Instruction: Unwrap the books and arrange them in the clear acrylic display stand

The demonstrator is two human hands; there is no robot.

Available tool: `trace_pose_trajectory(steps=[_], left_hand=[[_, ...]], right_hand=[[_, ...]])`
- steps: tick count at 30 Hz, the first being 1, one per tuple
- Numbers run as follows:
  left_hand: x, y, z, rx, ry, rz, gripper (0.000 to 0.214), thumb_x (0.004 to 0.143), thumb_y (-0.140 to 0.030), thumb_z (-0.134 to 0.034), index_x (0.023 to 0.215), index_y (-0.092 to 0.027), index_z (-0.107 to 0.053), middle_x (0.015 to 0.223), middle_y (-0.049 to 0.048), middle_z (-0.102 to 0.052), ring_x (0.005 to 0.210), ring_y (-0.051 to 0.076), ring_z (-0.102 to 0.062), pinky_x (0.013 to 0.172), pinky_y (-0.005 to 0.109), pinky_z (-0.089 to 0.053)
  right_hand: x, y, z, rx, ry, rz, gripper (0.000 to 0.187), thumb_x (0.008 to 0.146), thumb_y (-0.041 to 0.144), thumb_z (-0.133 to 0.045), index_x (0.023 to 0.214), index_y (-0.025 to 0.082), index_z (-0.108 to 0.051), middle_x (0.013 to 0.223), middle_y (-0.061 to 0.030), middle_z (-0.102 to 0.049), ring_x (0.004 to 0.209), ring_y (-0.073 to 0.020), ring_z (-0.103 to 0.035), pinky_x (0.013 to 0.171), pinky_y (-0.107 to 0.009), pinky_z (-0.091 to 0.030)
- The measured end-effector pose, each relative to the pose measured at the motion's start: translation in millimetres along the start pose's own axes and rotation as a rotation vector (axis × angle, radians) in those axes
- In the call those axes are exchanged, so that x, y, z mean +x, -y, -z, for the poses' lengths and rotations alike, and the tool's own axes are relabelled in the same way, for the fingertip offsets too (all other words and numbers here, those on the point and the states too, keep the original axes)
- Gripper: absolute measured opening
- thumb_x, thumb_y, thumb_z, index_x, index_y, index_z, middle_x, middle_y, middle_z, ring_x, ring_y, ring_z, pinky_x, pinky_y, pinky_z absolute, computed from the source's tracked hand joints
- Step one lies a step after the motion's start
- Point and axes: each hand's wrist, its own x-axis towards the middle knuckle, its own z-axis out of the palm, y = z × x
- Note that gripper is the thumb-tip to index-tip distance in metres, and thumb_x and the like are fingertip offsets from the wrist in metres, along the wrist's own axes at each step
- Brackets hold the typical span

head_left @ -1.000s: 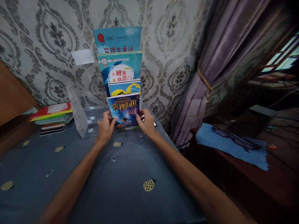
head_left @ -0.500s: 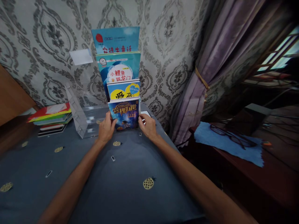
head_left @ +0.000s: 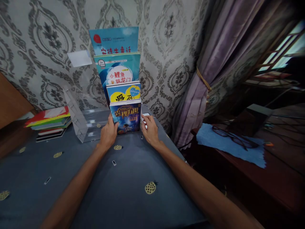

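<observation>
A dark blue picture book stands upright at the front of a clear tiered rack on the blue tablecloth. My left hand grips its left edge, fingers curled round it. My right hand rests at the book's right edge, fingers bent against the rack's side. Behind it, in rising tiers, stand a yellow-and-blue book, a blue book with a white circle and a light blue book.
A stack of flat coloured books lies at the left by the wall. A purple curtain hangs at the right. Beyond the table's right edge, spectacles on a blue cloth lie on a dark wooden surface.
The dark blue book has dropped lower into the rack's front tier, so more of the yellow book behind shows. Both hands stayed at its edges; the view shifted slightly.
</observation>
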Motion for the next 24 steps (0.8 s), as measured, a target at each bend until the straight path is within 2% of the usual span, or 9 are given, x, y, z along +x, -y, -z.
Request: trace_pose_trajectory(steps=[5, 8, 10, 15, 18, 24], left_hand=[[-1, -7, 2.8, 0.116, 0.059, 0.059, 0.054, 0.099, -0.031, -0.043, 0.147, -0.011, -0.029, 0.084, 0.0147, -0.073, 0.070, 0.031, -0.071, 0.065, 0.037, -0.050], [-1, -8, 2.1, 0.104, 0.030, 0.045, 0.055, 0.099, -0.030, -0.044, 0.148, -0.014, -0.026, 0.077, 0.0102, -0.071, 0.064, 0.028, -0.069, 0.064, 0.034, -0.049], [-1, -8, 1.0, 0.087, 0.008, 0.033, 0.056, 0.099, -0.030, -0.044, 0.149, -0.015, -0.024, 0.076, 0.0097, -0.071, 0.063, 0.027, -0.069, 0.063, 0.033, -0.049], [-1, -11, -0.1, 0.094, 0.037, 0.054, 0.059, 0.099, -0.029, -0.040, 0.151, -0.010, -0.019, 0.084, 0.0159, -0.073, 0.068, 0.031, -0.070, 0.064, 0.038, -0.050], [-1, -15, 0.2, 0.090, 0.030, 0.045, 0.059, 0.100, -0.030, -0.039, 0.151, -0.009, -0.019, 0.084, 0.0156, -0.073, 0.069, 0.031, -0.071, 0.065, 0.038, -0.051], [-4, -29, 0.2, 0.177, 0.072, 0.072, 0.066, 0.098, -0.027, -0.043, 0.151, 0.001, -0.017, 0.089, 0.0207, -0.073, 0.075, 0.032, -0.073, 0.065, 0.038, -0.052]], right_hand=[[-10, -9, -15, 0.013, 0.037, 0.005, 0.054, 0.094, 0.017, -0.039, 0.147, 0.017, -0.046, 0.134, -0.0182, -0.057, 0.126, -0.0308, -0.054, 0.108, -0.054, -0.046], [-17, -13, -26, 0.047, 0.034, -0.048, 0.057, 0.096, 0.020, -0.037, 0.152, 0.017, -0.038, 0.143, -0.0172, -0.055, 0.134, -0.0298, -0.050, 0.114, -0.056, -0.040], [-21, -15, -31, 0.077, 0.036, -0.079, 0.057, 0.097, 0.022, -0.036, 0.154, 0.017, -0.036, 0.147, -0.0158, -0.052, 0.138, -0.0279, -0.048, 0.116, -0.055, -0.039], [-26, -14, -36, 0.106, 0.042, -0.138, 0.060, 0.097, 0.025, -0.036, 0.156, 0.012, -0.033, 0.154, -0.0170, -0.045, 0.143, -0.0269, -0.043, 0.120, -0.053, -0.035], [-26, -13, -36, 0.120, 0.041, -0.150, 0.060, 0.098, 0.027, -0.036, 0.156, 0.013, -0.031, 0.154, -0.0160, -0.045, 0.143, -0.0265, -0.043, 0.120, -0.053, -0.034], [-27, -12, -37, 0.122, 0.054, -0.137, 0.060, 0.099, 0.029, -0.035, 0.157, 0.014, -0.030, 0.157, -0.0148, -0.041, 0.146, -0.0261, -0.038, 0.122, -0.053, -0.030]])
